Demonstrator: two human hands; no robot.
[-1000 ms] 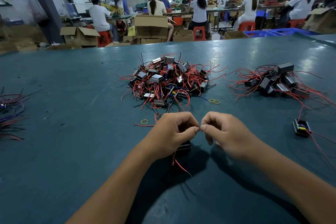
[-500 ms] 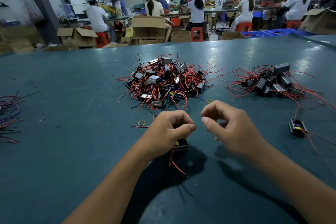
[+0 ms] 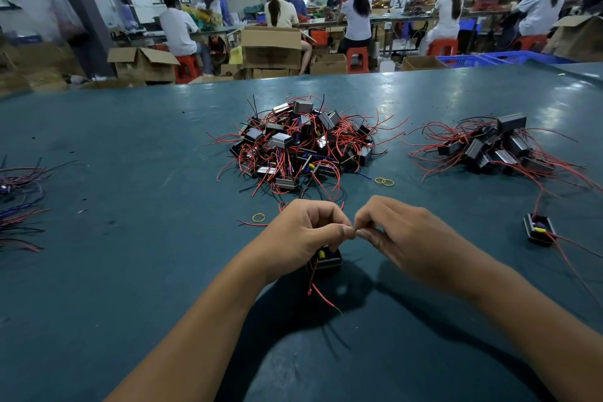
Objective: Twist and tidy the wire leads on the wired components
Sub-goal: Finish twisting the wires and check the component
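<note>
Head view: both hands at table centre, fingertips meeting above one component [image 3: 328, 259]. Left hand [image 3: 305, 235] curled, thumb and forefinger pinching a lead near its end; component hanging or resting just under the palm, partly hidden. Right hand [image 3: 403, 233] curled likewise, thumb and forefinger pinched at the same spot; the strand between them too thin to make out. One red lead [image 3: 321, 295] trailing loose from the component toward the viewer, bare tip touching or nearly touching the table [image 3: 130, 271].

Step in hand, by judgement: twisting the stripped end of a lead.

Surroundings:
- Main pile [image 3: 301, 143] of components with tangled red and black leads, just beyond the hands.
- Second pile [image 3: 492, 148] to the right, well apart from the first.
- Single component [image 3: 539, 232] near the right wrist, its lead running off to the right.
- Yellow bands: one [image 3: 258, 217] left of the hands, two [image 3: 384, 181] beside the main pile.
- Loose wires [image 3: 19, 206] at the left edge.

Risks from here:
- Strand breakage: over-twisting or pulling while pinching hard.
- Frayed tip: grip set too far from the end, outer strands left splayed.
- Strain at the lead's root: component weight swinging from the pinched wire instead of resting on the table.
- Snagging: loose red lead catching under the left wrist or forearm.
- Mixing of stock: finished part set down beside the main pile and drawn into the tangle.
</note>
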